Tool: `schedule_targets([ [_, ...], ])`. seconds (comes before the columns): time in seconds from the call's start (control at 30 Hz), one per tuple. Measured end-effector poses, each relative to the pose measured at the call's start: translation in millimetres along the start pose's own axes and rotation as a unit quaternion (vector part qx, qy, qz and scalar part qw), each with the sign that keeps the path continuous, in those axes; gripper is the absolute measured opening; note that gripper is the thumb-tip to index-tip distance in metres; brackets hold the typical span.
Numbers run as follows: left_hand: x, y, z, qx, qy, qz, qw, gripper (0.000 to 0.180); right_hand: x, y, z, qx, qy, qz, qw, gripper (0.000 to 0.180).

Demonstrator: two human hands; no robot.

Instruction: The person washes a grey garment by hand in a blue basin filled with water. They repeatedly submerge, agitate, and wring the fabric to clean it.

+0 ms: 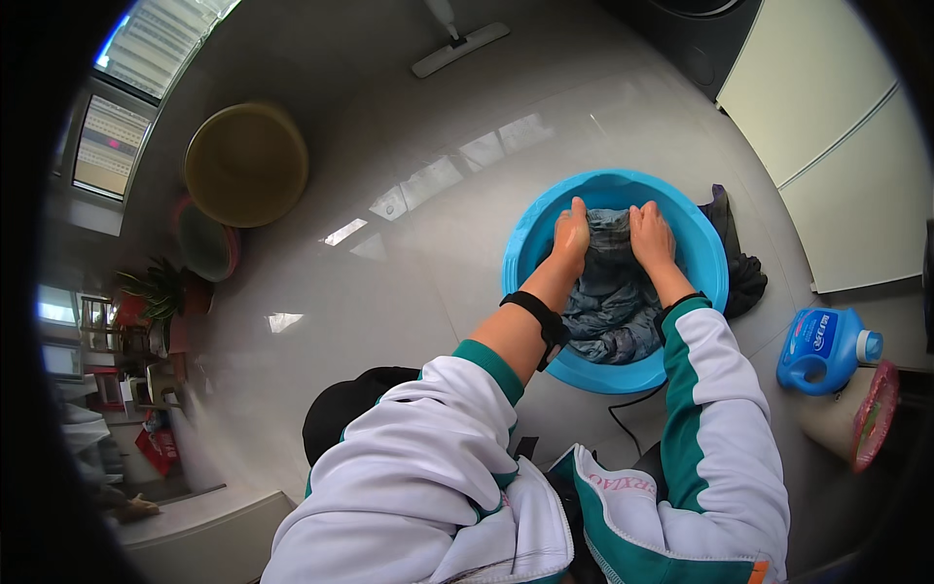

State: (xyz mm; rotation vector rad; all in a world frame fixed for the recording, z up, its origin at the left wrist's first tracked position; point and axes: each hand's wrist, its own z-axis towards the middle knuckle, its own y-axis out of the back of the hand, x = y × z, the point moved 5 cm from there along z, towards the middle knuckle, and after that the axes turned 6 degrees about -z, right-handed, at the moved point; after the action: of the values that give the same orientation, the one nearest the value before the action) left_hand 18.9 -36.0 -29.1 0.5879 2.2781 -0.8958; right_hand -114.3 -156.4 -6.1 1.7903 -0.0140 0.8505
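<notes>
Both your hands are down in the blue basin [525, 243], which sits on the grey tiled floor [409, 253] just ahead of your knees. Your left hand [571, 237] presses on the far left part of the grey-blue wet garment [608, 311], fingers closed down into the cloth near the basin's far rim. Your right hand [651, 237] lies just beside it on the same garment, fingers curled into a fold of the fabric; the two hands are near each other but apart, a ridge of cloth bunched between them. The garment fills the middle of the basin and heaps toward its near rim. A black strap [537, 313] circles your left wrist; white sleeves with green cuffs are pushed back on both forearms. A dark cloth [737, 273] lies crumpled on the floor, touching the basin's right wall. Further right on the floor stands a blue detergent jug [822, 348] with a white cap, next to a pink-rimmed tub [873, 414]. Well apart, toward the far left of the floor, sits a yellow-brown basin [245, 164]; a flat mop head [459, 49] rests at the far edge.
</notes>
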Motion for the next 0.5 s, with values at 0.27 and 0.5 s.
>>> schedule_targets([
  [0.27,7.3,0.4,-18.3,-0.176,0.034,0.174,0.968,0.088,-33.5,-39.4,-0.7,0.186,0.048,-0.045,0.980,0.035],
  [0.5,13.1,3.9,-4.1,-0.077,0.072,-0.020,0.994,0.083,59.8,-14.1,-39.5,0.045,0.023,0.392,0.918,0.020],
])
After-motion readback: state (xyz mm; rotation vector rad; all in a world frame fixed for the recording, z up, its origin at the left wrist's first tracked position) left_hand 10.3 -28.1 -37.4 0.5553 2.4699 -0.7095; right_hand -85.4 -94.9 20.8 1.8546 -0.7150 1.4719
